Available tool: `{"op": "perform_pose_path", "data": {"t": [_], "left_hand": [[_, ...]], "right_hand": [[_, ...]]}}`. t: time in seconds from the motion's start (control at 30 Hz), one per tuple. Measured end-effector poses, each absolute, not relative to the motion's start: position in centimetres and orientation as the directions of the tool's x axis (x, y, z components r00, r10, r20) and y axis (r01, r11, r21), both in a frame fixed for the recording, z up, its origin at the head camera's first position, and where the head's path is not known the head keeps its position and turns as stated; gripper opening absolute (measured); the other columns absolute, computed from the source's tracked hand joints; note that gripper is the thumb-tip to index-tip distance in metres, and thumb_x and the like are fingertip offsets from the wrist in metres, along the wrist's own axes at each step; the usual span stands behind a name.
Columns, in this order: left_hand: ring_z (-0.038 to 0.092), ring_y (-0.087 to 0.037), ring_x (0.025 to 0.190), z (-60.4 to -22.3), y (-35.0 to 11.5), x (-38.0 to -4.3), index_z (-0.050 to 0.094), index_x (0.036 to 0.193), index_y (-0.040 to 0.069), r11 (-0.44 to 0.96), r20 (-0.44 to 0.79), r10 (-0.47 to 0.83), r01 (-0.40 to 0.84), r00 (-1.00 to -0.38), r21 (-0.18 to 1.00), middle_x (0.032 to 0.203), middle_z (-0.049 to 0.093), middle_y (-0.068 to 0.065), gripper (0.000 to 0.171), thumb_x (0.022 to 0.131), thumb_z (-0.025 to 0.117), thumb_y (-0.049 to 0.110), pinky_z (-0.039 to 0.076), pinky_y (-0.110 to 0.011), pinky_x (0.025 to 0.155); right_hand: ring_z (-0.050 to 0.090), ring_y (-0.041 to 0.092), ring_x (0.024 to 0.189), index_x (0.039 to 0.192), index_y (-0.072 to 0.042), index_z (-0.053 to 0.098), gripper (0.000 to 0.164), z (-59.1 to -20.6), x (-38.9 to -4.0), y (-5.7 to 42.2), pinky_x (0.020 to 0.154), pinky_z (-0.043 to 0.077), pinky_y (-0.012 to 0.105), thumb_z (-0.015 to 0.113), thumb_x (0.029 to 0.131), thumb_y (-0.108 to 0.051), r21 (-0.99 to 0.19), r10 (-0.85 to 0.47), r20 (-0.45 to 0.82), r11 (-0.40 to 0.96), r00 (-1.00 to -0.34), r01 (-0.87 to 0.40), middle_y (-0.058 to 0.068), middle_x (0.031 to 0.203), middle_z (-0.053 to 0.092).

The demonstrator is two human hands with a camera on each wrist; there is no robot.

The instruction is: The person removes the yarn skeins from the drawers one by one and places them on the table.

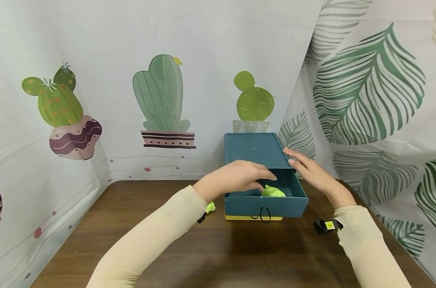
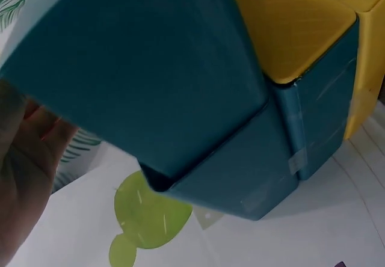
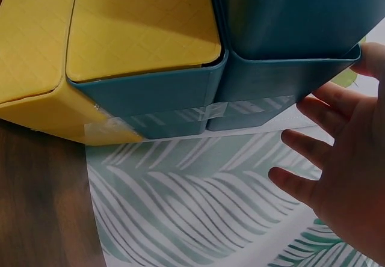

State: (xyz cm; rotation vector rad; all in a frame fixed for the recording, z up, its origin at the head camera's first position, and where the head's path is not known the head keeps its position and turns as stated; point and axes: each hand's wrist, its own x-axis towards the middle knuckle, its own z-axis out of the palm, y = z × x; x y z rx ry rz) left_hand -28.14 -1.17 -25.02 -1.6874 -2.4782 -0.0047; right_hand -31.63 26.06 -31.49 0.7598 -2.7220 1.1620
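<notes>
A blue drawer (image 1: 266, 206) is pulled out of the top of a stacked drawer unit (image 1: 254, 148). Inside it lies a crumpled light-green item (image 1: 273, 191), its kind unclear. My left hand (image 1: 239, 176) reaches over the drawer's left side, thumb tip right at the green item and fingers loosely bent above it. In the left wrist view the drawer front hides most of those fingers. My right hand (image 1: 309, 170) rests against the unit's top right edge with fingers extended. The right wrist view shows these fingers (image 3: 295, 186) spread beside the blue side wall.
Yellow drawers (image 3: 144, 26) sit below the blue one, the drawer front bearing a black loop handle (image 1: 265, 215). Another light-green item (image 1: 210, 207) lies on the brown table (image 1: 189, 256), partly behind my left wrist. Printed cloth hangs behind and to the right.
</notes>
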Motion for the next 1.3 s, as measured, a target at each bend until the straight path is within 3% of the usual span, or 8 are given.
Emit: {"op": "perform_pose_path", "data": {"t": [0.33,0.53,0.77,1.03,1.3], "left_hand": [[0.056,-0.010,0.118,-25.6,0.6,-29.0,0.055,0.137,0.017,0.354,-0.024,0.935,0.935,-0.354,-0.020,0.132,0.059,0.002,0.049,0.090,0.068,0.017,0.043,-0.017,0.095],[0.052,-0.006,0.122,-25.8,1.5,-29.5,0.053,0.139,0.021,0.384,-0.102,0.919,0.923,-0.381,0.009,0.135,0.056,0.006,0.049,0.091,0.066,0.013,0.042,-0.016,0.096],[0.052,-0.007,0.123,-26.3,1.4,-29.8,0.059,0.133,0.019,0.392,-0.108,0.916,0.919,-0.385,0.044,0.132,0.059,0.006,0.042,0.093,0.064,0.011,0.041,-0.015,0.097],[0.048,-0.005,0.126,-27.2,1.6,-30.1,0.051,0.140,0.020,0.366,-0.121,0.929,0.920,-0.351,0.142,0.138,0.053,0.006,0.050,0.093,0.062,0.007,0.037,-0.014,0.101],[0.047,-0.007,0.128,-27.2,1.6,-29.7,0.055,0.137,0.014,0.414,-0.145,0.907,0.901,-0.396,0.126,0.137,0.054,0.004,0.046,0.093,0.060,0.002,0.035,-0.014,0.102]], "right_hand": [[0.015,0.042,0.143,0.153,-0.013,0.025,0.054,-31.4,-31.6,26.2,0.105,0.021,0.069,0.034,0.105,-0.036,-0.654,-0.402,0.262,0.595,-0.878,-0.467,0.011,0.159,0.015],[0.015,0.042,0.142,0.153,-0.012,0.026,0.054,-31.3,-31.6,26.2,0.105,0.021,0.068,0.035,0.105,-0.036,-0.655,-0.406,0.272,0.586,-0.872,-0.477,0.012,0.159,0.016],[0.017,0.041,0.143,0.153,-0.012,0.026,0.055,-31.7,-31.7,26.2,0.106,0.023,0.066,0.034,0.105,-0.037,-0.643,-0.400,0.269,0.603,-0.876,-0.473,0.012,0.159,0.017],[0.017,0.042,0.142,0.153,-0.011,0.025,0.054,-31.6,-31.5,26.1,0.105,0.023,0.067,0.034,0.105,-0.037,-0.648,-0.411,0.273,0.590,-0.870,-0.482,0.012,0.159,0.016],[0.018,0.042,0.142,0.152,-0.009,0.026,0.054,-31.6,-31.5,26.0,0.105,0.024,0.066,0.034,0.105,-0.035,-0.645,-0.414,0.289,0.582,-0.863,-0.495,0.013,0.159,0.017]]}}
